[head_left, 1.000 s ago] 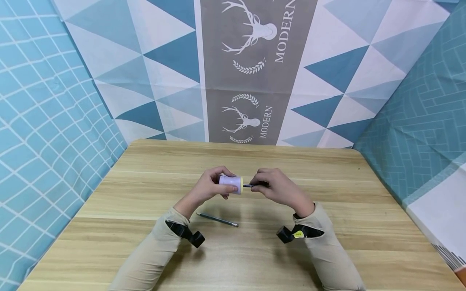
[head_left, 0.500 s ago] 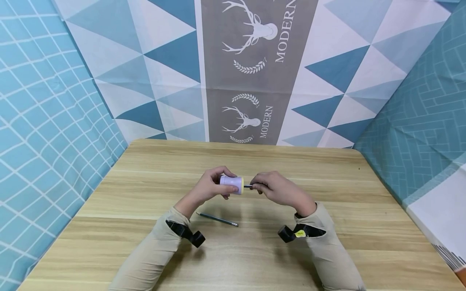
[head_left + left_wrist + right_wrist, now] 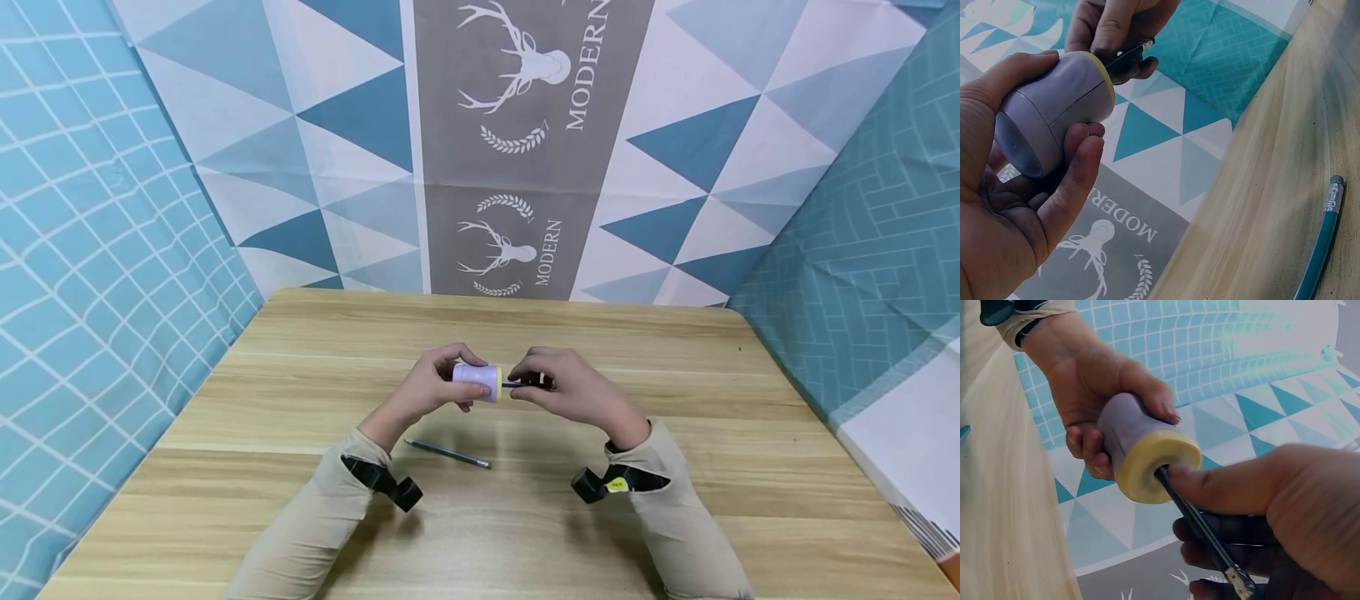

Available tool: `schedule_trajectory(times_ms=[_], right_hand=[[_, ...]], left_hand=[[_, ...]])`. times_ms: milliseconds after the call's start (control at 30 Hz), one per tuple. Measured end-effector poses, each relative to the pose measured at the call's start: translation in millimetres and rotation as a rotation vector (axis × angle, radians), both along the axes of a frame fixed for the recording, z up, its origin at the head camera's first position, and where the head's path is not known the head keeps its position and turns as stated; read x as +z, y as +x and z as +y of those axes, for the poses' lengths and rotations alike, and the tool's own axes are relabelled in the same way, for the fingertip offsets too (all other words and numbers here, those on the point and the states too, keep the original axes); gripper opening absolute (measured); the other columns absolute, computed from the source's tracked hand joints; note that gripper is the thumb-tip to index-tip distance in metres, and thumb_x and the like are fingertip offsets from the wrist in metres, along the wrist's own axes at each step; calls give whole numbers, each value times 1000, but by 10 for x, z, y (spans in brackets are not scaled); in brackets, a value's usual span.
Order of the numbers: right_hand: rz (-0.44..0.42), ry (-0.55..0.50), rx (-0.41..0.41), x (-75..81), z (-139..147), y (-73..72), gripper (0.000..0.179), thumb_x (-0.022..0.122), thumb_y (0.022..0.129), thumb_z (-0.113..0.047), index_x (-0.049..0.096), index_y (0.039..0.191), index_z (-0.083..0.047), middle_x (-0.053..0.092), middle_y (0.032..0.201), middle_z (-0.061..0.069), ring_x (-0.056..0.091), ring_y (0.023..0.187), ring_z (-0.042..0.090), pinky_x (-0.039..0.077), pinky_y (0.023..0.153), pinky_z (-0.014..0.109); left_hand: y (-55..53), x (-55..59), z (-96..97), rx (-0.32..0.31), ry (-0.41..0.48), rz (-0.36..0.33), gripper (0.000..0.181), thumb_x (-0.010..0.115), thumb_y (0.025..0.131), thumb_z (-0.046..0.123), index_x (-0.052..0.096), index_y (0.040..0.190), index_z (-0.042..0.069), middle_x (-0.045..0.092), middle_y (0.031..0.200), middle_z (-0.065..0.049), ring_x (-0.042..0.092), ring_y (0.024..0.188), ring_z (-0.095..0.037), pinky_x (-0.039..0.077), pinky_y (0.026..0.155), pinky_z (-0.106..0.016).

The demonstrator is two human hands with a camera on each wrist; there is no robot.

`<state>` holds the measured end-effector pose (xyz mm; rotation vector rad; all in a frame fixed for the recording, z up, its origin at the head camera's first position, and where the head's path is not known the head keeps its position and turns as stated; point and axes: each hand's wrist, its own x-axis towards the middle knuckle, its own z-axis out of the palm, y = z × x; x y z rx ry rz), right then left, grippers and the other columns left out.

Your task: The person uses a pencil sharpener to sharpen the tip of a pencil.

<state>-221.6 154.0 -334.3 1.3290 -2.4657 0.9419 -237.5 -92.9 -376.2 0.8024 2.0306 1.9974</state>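
My left hand [image 3: 429, 385] grips a lilac pencil sharpener [image 3: 471, 381] lying sideways above the table, its yellow end [image 3: 1157, 478] facing the right hand. In the right wrist view a dark pencil [image 3: 1204, 532] enters the round hole in that yellow end. My right hand [image 3: 577, 385] holds this pencil between thumb and fingers, close to the hole. The pencil's tip is hidden inside the sharpener, while its metal-banded back end sticks out past the fingers. Below the hands, a second pencil [image 3: 450, 452], dark green with an eraser, lies on the table.
The wooden table [image 3: 285, 400] extends around both hands. A patterned cloth wall [image 3: 517, 167] rises behind it, with a blue tiled cloth [image 3: 97, 217] at the left and a teal one [image 3: 870, 225] at the right.
The right hand's fingers have shifted along the pencil and spread slightly, exposing more of its back end. My left hand, the sharpener and the pencil on the table keep their places.
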Motion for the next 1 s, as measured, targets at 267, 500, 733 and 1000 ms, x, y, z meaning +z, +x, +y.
schedule_trajectory(times_ms=[267, 500, 733, 1000], right_hand=[[62, 23, -23, 1, -45, 48, 16, 78, 81, 5, 73, 95, -1, 65, 87, 5, 60, 73, 13, 53, 61, 24], [156, 68, -32, 1, -57, 64, 15, 78, 81, 5, 74, 93, -1, 65, 82, 4, 58, 69, 12, 51, 59, 23], [200, 148, -62, -5, -64, 76, 11, 78, 82, 1, 75, 92, -5, 67, 81, 1, 61, 69, 11, 54, 62, 26], [144, 189, -87, 31, -56, 72, 10, 77, 85, -1, 76, 94, -6, 69, 84, 1, 63, 73, 11, 55, 64, 28]], left_hand=[[26, 34, 29, 9, -13, -30, 32, 75, 80, -1, 59, 105, -11, 64, 87, -13, 63, 66, -20, 59, 54, -30], [28, 18, 36, 3, -9, -22, 30, 73, 80, -4, 58, 104, -12, 65, 82, -10, 62, 63, -19, 59, 53, -29], [32, -16, 46, 5, -22, -25, 29, 73, 80, -4, 59, 104, -13, 65, 79, -10, 61, 61, -19, 58, 52, -28], [16, -5, 39, 2, -31, -4, 28, 73, 80, -3, 60, 103, -11, 65, 81, -12, 62, 62, -19, 58, 52, -29]])
